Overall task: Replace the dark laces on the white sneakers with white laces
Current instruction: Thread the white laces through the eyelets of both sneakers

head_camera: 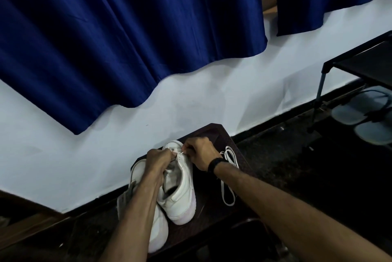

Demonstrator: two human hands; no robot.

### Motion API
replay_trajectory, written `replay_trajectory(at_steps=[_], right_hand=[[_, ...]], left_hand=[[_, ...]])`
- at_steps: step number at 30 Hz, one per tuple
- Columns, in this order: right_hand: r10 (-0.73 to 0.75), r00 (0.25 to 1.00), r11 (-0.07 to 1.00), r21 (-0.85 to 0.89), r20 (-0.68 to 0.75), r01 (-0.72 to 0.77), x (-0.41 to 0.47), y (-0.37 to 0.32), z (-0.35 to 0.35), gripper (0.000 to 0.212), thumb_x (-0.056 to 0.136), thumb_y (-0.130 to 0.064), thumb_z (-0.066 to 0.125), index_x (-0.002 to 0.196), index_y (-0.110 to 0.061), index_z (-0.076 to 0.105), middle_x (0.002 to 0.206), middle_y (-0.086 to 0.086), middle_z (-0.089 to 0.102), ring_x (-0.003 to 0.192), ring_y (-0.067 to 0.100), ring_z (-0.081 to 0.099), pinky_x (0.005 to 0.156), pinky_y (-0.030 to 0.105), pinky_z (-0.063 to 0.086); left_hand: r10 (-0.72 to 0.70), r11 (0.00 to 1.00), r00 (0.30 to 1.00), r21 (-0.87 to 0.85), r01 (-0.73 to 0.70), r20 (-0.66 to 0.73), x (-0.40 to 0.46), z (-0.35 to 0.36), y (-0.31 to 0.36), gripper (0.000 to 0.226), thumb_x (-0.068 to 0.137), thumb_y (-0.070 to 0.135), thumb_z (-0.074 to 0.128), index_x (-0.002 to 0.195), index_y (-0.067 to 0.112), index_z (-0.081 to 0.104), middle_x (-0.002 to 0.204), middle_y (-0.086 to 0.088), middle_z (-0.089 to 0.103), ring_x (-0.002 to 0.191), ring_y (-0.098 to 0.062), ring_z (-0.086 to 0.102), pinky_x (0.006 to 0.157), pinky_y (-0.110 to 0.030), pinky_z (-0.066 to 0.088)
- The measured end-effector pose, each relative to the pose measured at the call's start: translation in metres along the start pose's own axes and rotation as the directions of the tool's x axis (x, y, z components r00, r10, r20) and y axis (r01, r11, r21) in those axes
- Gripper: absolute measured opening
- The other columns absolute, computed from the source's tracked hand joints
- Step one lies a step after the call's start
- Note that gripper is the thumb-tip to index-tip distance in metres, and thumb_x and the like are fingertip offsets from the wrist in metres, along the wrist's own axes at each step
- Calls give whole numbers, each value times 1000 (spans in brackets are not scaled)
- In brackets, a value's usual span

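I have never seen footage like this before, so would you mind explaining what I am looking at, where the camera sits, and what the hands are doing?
There is no machine here: these are a person's two bare hands, filmed by one wide-angle camera worn on the head, looking forward and down.

Two white sneakers sit on a small dark table against a pale wall, under a blue curtain. Both hands work at the toe end of the right sneaker. The left hand grips the shoe there, and the right hand, with a dark band on its wrist, pinches the tip of a white lace at the eyelets. The left sneaker is partly hidden by the left arm. A loose white lace lies on the table beside the right wrist.
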State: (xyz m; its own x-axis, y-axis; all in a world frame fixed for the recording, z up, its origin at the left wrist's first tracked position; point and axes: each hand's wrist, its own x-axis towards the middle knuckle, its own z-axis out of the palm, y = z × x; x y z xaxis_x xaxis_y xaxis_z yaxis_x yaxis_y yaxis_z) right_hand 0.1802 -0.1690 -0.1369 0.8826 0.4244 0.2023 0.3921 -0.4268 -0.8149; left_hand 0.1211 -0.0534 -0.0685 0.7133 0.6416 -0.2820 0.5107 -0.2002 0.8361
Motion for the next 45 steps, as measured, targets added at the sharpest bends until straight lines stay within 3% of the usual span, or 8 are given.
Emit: replay_trajectory(at_steps=[18, 25, 29, 32, 35, 37, 40, 45], right_hand=[[-62, 998, 990, -129, 1, 61, 0, -10, -1, 13, 80, -15, 61, 86, -25, 68, 92, -3, 72, 89, 21, 67, 76, 31, 53], [14, 1000, 1000, 26, -16, -13, 1, -5, -1, 14, 80, -20, 71, 91, -27, 64, 82, -6, 72, 81, 13, 67, 73, 29, 54], [9, 1000, 997, 71, -26, -8, -2, -4, 0, 19, 80, -13, 70, 94, -24, 64, 83, -6, 71, 81, 13, 66, 75, 32, 54], [26, 1000, 997, 71, -5, -26, -5, -6, -2, 21, 82, -10, 67, 100, -20, 64, 90, -3, 72, 89, 17, 67, 78, 31, 53], [72, 994, 991, 122, -81, -62, -17, -17, -2, 25, 80, -34, 68, 102, -23, 63, 98, -5, 67, 93, 12, 62, 80, 27, 50], [161, 972, 950, 295, -170, -105, -32, -26, 4, 41, 67, -54, 71, 95, -24, 64, 94, -7, 64, 88, 6, 60, 80, 24, 50], [271, 960, 839, 504, -65, -203, -52, -36, 13, 37, 64, -44, 81, 90, -22, 65, 82, -8, 68, 75, 3, 61, 79, 29, 53], [151, 983, 964, 235, -100, -124, -67, -50, 7, 30, 68, -28, 72, 95, -22, 60, 86, -8, 64, 73, 4, 58, 65, 17, 45]], left_hand=[[27, 999, 997, 18, -28, 69, -1, -1, -6, 23, 81, -6, 64, 60, 2, 62, 44, -3, 49, 33, -10, 43, 34, -13, 32], [82, 969, 993, 228, -99, 83, 15, 2, -12, 28, 85, 12, 71, 60, 8, 58, 53, -3, 50, 50, -17, 48, 55, -27, 42], [106, 956, 990, 265, -127, 90, 16, 4, -16, 31, 91, 17, 66, 61, 12, 59, 55, -3, 51, 52, -17, 48, 54, -26, 38], [138, 961, 987, 229, -155, 87, 12, 5, -20, 27, 91, 20, 65, 66, 13, 65, 70, -12, 64, 69, -23, 60, 62, -29, 40], [123, 973, 990, 188, -133, 63, 12, 5, -25, 22, 85, 22, 67, 63, 18, 66, 88, -17, 73, 85, -29, 69, 73, -33, 52], [124, 980, 988, 142, -136, 92, 22, 5, -33, 15, 73, 27, 66, 60, 20, 68, 84, -14, 74, 84, -28, 71, 78, -42, 58], [122, 991, 987, 48, -128, 102, 24, 2, -34, 12, 67, 25, 65, 65, 17, 74, 79, -11, 74, 82, -29, 72, 79, -47, 58], [125, 969, 990, 209, -135, 57, 9, -11, -19, 14, 82, 16, 62, 82, 7, 73, 88, -15, 74, 84, -28, 69, 72, -36, 53]])
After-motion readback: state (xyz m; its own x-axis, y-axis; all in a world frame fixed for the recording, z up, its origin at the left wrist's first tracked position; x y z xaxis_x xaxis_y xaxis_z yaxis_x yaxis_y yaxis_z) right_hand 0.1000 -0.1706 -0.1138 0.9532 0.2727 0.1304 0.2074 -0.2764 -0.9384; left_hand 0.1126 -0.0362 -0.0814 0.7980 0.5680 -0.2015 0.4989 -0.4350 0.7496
